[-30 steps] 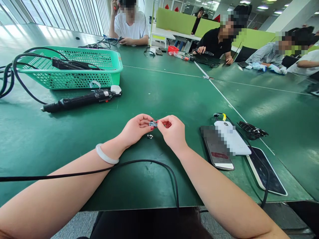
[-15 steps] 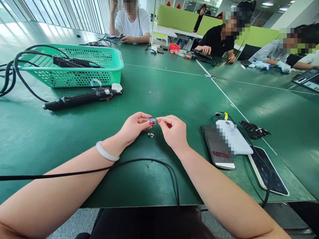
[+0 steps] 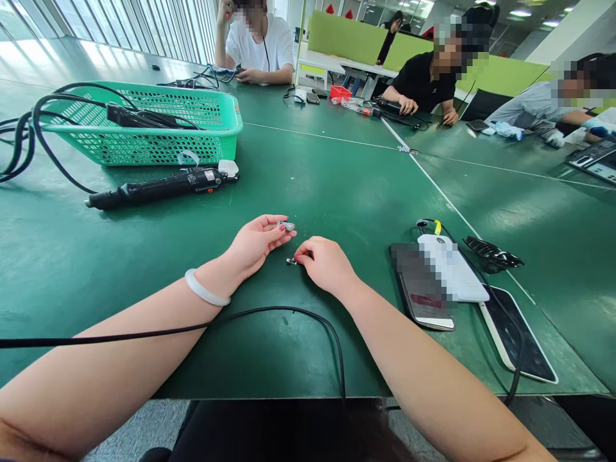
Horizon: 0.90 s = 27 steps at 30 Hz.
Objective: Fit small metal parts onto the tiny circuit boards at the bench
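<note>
This looks like an open-plan office with a shared work area set up for handling small electronics. A broad green tabletop [image 3: 327, 167] fills most of the view, and several people sit along its far and right sides. On it lie a corded black power tool [image 3: 158, 187], a green plastic basket [image 3: 163, 146] of black cables, and a few phones [image 3: 520, 330]. Behind, lime-green partitions [image 3: 344, 40] stand by a white desk [image 3: 327, 61], under bright ceiling lights [image 3: 520, 13]. Vertical blinds [image 3: 144, 29] line the window side, with daylight coming through.
</note>
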### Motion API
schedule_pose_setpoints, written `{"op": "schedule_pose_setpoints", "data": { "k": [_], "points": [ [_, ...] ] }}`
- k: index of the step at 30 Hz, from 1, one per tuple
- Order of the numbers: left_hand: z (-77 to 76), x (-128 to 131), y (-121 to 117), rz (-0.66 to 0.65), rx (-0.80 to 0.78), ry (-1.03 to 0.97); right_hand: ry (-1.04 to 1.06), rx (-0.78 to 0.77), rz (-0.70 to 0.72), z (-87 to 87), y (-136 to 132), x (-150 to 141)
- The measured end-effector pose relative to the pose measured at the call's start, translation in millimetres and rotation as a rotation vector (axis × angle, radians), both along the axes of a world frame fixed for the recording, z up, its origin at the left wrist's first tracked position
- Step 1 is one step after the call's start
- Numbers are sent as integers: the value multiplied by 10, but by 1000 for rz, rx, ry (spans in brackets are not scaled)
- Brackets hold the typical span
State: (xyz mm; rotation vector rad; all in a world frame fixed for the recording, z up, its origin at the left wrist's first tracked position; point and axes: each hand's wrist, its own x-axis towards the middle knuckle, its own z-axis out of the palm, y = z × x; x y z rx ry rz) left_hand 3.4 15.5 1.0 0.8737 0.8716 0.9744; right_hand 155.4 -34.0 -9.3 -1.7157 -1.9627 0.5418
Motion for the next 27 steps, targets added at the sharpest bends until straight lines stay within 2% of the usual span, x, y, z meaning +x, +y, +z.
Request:
{"op": "schedule_pose_setpoints", "data": {
  "k": [3, 10, 14, 18, 24, 27],
  "points": [
    [-24, 5, -5, -30, 37, 39, 19, 24, -25, 6, 2, 23],
    [-35, 17, -41, -132, 149, 186, 254, 298, -124, 102, -29, 52],
    [-21, 23, -68, -187, 195, 281, 267, 305, -109, 129, -42, 7],
    [-12, 27, -79, -213, 200, 273, 243, 305, -91, 122, -51, -11],
    [-32, 19, -57, -202, 173, 233, 261, 338, -74, 131, -68, 28],
    [-34, 12, -33, -149, 132, 173, 247, 358, -84, 145, -79, 55]
  ]
}}
